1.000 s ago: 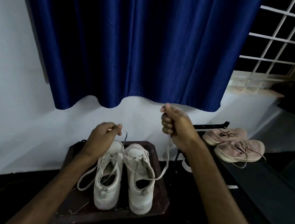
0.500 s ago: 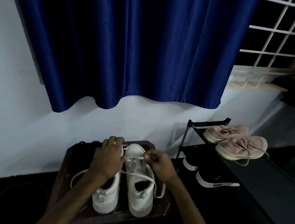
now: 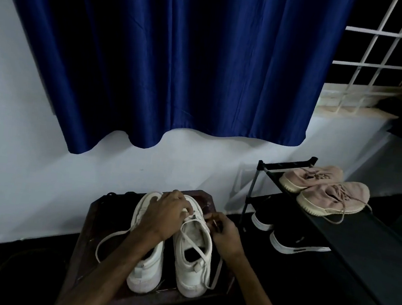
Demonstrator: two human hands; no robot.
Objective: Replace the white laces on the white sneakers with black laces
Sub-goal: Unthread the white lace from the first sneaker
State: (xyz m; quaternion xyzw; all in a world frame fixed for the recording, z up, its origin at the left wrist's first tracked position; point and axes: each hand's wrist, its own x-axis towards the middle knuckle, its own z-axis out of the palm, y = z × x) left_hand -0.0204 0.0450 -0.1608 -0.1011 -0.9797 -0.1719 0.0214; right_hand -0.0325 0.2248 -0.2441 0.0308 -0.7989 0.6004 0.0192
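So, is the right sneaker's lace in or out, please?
Partly in: the white lace trails loose over the right sneaker, threaded near its toe.

Dim, underexposed room, deep shadow at the floor, wide-angle bending at the edges, slight softness.

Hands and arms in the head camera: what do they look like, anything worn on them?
Both the left hand and the right hand are bare, and so are the forearms as far as the frame shows. No sleeve, glove, watch or bracelet shows. It is too dim to tell a ring.
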